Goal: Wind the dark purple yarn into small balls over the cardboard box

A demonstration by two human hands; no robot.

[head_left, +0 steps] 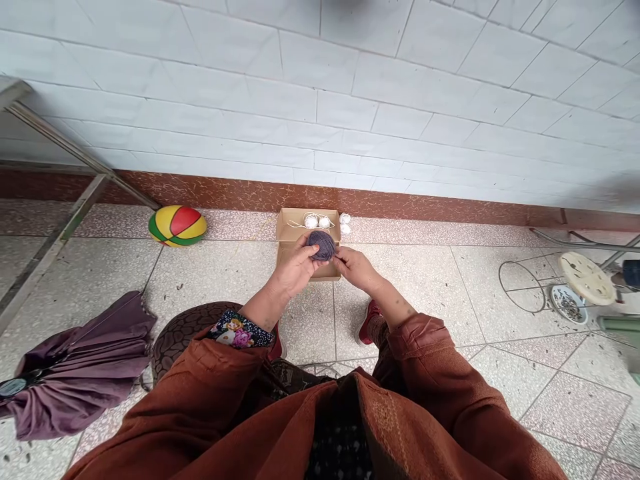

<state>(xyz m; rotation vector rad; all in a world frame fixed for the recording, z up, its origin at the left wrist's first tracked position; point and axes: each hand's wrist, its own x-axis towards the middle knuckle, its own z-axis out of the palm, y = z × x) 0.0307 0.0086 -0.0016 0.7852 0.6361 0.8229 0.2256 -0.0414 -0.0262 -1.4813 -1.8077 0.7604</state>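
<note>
My left hand (297, 267) is wrapped round a dark grey-purple ball of yarn (321, 245), its thumb on the front. At the ball's right edge, my right hand (356, 267) is closed in a pinch, seemingly on a strand of the same yarn; the strand itself is too small to see well. Below the hands lies an open cardboard box (289, 233), partly covered by them. A white ball of yarn (311, 221) rests in the box's far part, beside another white ball (325, 222). Two small white balls (345, 223) lie just right of the box.
A colourful ball (178, 225) lies by the wall, near a metal frame (83, 207). A purple umbrella (95, 367) is on the floor at left, beside a brown patterned round seat (193, 330). At right stand a metal ring rack (523, 287) and a bowl (569, 305).
</note>
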